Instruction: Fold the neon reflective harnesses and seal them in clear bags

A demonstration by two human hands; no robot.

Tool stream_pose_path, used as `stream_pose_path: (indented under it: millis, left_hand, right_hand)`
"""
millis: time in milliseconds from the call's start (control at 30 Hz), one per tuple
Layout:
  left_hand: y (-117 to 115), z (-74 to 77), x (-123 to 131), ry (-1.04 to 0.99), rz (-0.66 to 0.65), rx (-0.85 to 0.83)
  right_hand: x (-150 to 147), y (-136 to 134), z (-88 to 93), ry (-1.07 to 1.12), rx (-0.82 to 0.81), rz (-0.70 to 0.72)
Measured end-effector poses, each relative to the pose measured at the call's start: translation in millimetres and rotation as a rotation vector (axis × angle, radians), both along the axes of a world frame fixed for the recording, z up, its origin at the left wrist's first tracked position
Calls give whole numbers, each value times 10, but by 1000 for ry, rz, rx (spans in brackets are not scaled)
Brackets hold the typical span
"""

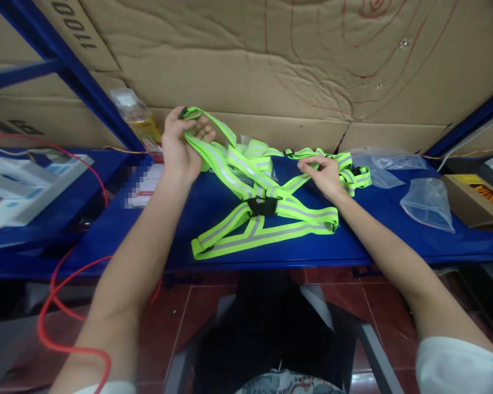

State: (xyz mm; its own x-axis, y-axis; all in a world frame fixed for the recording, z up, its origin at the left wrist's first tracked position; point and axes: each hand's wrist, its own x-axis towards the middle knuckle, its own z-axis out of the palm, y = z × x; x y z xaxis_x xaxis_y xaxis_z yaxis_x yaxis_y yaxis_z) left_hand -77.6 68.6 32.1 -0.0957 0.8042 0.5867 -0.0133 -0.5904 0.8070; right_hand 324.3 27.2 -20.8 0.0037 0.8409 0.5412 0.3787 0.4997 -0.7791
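Observation:
A neon-green reflective vest made of elastic straps with a grey stripe lies spread on the blue table. Its straps cross at a black centre piece. At the far left, my left hand holds up a strap loop by a small black buckle, its other fingers loosely curled. My right hand is closed in a pinch on the straps at the right, with its palm hiding part of them. More bunched green strap lies just beyond that hand.
Behind the vest are clear plastic packets. Clear bags and an open cardboard box lie to the right. A bottle and a paper card are at the left, near a red cable. Cardboard walls the back between blue posts.

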Motion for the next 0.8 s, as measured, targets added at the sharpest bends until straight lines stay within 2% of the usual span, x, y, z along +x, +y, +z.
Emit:
stream_pose_path:
  millis: [100,167,267,433,533,633,733,800]
  left_hand:
    - [-157,88,163,-183,-60,-119]
    - [-269,155,241,-141,-144,-91]
    - [-387,225,301,-100,-243,-70]
    - [-346,188,371,-143,-140,-56]
    - [-307,128,437,-120,-71,62]
    - [-386,126,537,-84,40,157]
    - [-505,175,620,-59,74,174]
    - [-501,193,605,-105,89,177]
  right_hand:
    - [-127,-140,104,227,-133,129]
    - [-177,-206,159,315,-192,187]
    - [-189,-242,205,326,-203,226]
    - [-143,-216,219,325,-252,242]
    - [-133,-231,254,354,-383,358]
    - [-153,-299,309,336,-535,513]
    - [-191,-365,336,212,-577,577]
    - [-202,-362,335,209,-551,576]
